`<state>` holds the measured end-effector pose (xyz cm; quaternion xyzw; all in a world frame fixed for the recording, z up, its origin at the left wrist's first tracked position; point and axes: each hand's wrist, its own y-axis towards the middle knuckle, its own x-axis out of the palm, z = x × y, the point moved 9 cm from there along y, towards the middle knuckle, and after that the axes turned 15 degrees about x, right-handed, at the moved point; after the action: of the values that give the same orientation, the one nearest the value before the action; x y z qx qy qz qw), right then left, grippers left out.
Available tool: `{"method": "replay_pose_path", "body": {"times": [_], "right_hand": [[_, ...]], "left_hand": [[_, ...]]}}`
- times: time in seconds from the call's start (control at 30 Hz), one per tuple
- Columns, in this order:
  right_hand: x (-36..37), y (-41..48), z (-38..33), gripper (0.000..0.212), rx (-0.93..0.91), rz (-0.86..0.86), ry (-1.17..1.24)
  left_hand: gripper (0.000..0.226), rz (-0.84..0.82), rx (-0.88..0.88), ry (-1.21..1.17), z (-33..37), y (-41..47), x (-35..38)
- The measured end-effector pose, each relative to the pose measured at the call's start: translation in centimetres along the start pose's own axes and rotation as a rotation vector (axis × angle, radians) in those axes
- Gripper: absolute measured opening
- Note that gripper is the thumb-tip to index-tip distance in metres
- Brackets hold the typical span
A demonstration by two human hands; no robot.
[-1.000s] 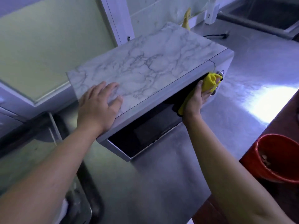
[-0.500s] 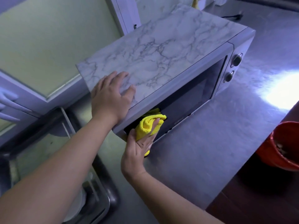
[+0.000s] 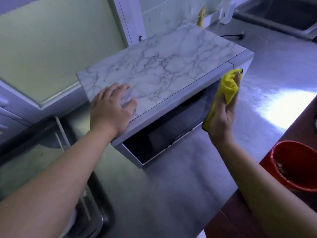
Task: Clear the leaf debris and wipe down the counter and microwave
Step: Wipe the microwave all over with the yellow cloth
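Steel counter (image 3: 171, 194) lies nearest us, a red bucket (image 3: 295, 165) off its right edge. Our left hand (image 3: 111, 107) rests spread flat on the microwave (image 3: 163, 69) top, bracing it. Our right hand (image 3: 221, 117) grips the yellow cloth (image 3: 228, 86) against the front's far end. We should use even, overlapping strokes. Whatever the cloth covers is hidden.
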<state>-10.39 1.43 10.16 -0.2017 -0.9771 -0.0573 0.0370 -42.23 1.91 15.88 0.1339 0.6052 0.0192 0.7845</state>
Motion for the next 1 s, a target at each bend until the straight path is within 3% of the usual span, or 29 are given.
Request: {"method": "replay_pose_path", "body": {"times": [0.1,0.2,0.37,0.63,0.7,1.0], "right_hand": [[3.2,2.6,-1.2,0.061,-0.387,0.072,-0.428],[3.2,3.8,1.1,0.063,-0.406,0.208,-0.426],[0.7,5.8,7.6,0.070,-0.060,0.360,-0.196],[0.1,5.4,17.8,0.074,0.444,0.342,0.135],[0.4,4.5,20.2,0.066,0.573,0.334,0.226],[7.6,-8.9,22.3,0.059,0.787,0.334,0.287]], "left_hand": [[0.064,-0.006,0.007,0.009,-0.1,0.1,0.1],[0.064,0.006,0.007,0.005,0.0,0.0,0.0],[0.065,0.017,0.013,0.010,0.0,0.1,-0.1],[0.063,0.050,0.017,0.006,0.3,0.0,-0.4],[0.063,0.049,0.016,0.002,0.3,-0.1,-0.4],[0.059,0.053,0.016,-0.006,0.2,0.0,-0.4]]}}
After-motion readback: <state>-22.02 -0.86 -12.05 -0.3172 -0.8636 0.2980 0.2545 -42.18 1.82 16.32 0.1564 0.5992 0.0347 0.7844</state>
